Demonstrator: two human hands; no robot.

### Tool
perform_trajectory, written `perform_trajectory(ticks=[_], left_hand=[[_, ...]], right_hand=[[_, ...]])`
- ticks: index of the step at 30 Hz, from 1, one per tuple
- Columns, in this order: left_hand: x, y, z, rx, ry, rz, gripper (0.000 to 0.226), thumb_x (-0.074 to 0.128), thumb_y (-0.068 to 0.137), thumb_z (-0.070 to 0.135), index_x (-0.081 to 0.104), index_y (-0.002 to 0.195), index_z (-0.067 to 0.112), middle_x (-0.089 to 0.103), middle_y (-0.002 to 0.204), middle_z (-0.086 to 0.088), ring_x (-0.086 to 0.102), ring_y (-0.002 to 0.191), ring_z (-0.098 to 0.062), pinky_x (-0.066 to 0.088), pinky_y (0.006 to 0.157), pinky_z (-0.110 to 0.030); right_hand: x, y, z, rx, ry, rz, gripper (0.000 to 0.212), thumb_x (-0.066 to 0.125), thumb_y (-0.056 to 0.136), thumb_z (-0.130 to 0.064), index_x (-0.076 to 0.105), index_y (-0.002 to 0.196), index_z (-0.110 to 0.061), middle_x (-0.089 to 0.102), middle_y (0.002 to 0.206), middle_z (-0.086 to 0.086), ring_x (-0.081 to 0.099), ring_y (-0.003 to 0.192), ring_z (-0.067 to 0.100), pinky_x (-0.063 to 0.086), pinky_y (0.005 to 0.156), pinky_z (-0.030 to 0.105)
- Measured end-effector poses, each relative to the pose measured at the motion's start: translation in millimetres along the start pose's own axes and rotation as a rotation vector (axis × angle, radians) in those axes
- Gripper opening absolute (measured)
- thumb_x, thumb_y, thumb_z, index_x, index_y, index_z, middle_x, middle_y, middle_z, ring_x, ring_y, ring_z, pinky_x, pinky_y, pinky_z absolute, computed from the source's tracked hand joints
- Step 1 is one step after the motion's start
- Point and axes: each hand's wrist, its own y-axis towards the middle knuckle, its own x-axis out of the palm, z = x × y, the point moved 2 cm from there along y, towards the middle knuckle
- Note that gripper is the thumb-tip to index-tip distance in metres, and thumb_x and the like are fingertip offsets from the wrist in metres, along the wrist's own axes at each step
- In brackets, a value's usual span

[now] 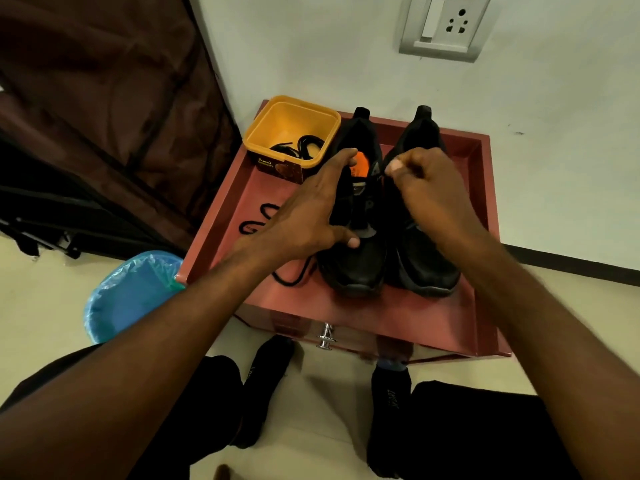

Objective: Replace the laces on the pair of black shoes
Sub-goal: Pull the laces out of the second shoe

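Observation:
Two black shoes stand side by side, toes toward me, in a red drawer [346, 310]. My left hand [311, 209] grips the left shoe [356, 265], fingers on its collar and thumb on its vamp. My right hand [426, 188] hovers over the right shoe [426, 265] with thumb and fingers pinched together; a lace between them cannot be made out. A loose black lace [259, 220] lies on the drawer floor left of the shoes, partly under my left arm. More black laces [298, 147] sit in a yellow tub [311, 112].
The yellow tub stands in the drawer's far left corner. A blue-lined bin [128, 292] sits on the floor left of the drawer. A dark fabric wardrobe [104, 116] fills the left. My black-socked feet [266, 375] are below the drawer front, by its metal knob [325, 336].

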Motion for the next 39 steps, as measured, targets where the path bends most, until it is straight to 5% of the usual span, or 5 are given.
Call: perform_trajectory(ticks=[9,13,17,27,39], left_hand=[[1,1,-2,0.007,0.0,-0.001,0.129,0.096,0.067,0.026,0.01,0.163,0.02,0.028,0.166,0.0,0.032,0.151,-0.019,0.042,0.117,-0.044],[-1,0,-3,-0.006,0.03,-0.01,0.13,0.095,0.068,0.032,0.007,0.163,0.024,0.023,0.168,0.001,0.028,0.153,-0.019,0.042,0.117,-0.046],[-7,0,-7,-0.014,0.008,0.009,0.127,0.095,0.069,0.031,0.006,0.161,0.03,0.018,0.17,0.005,0.03,0.152,-0.021,0.05,0.108,-0.05],[-6,0,-7,0.043,0.028,-0.003,0.12,0.089,0.078,0.037,0.004,0.162,0.03,0.015,0.17,-0.001,0.032,0.151,-0.025,0.05,0.109,-0.048],[11,0,-7,-0.013,0.043,-0.001,0.135,0.08,0.069,0.071,-0.001,0.165,0.021,-0.013,0.172,0.003,-0.004,0.159,-0.016,0.023,0.124,-0.041]], right_hand=[[38,-7,6,-0.207,-0.639,0.037,0.02,0.069,0.092,-0.029,0.077,0.11,-0.026,0.063,0.11,-0.001,0.053,0.114,0.025,0.049,0.093,0.048],[30,-2,8,0.061,0.087,0.056,0.013,0.069,0.095,-0.018,0.081,0.09,-0.019,0.075,0.091,-0.006,0.067,0.085,0.003,0.056,0.082,0.025],[24,-12,4,0.316,0.802,-0.089,0.033,0.045,0.107,-0.01,0.07,0.087,-0.018,0.075,0.089,-0.001,0.068,0.09,0.019,0.049,0.078,0.032],[34,-5,12,0.016,0.036,-0.059,0.027,0.078,0.089,-0.045,0.071,0.1,-0.022,0.069,0.099,-0.008,0.066,0.091,0.003,0.053,0.08,0.022],[35,3,7,0.081,-0.155,-0.036,0.021,0.064,0.101,-0.016,0.075,0.086,-0.006,0.074,0.086,0.004,0.07,0.081,0.016,0.061,0.077,0.033]])
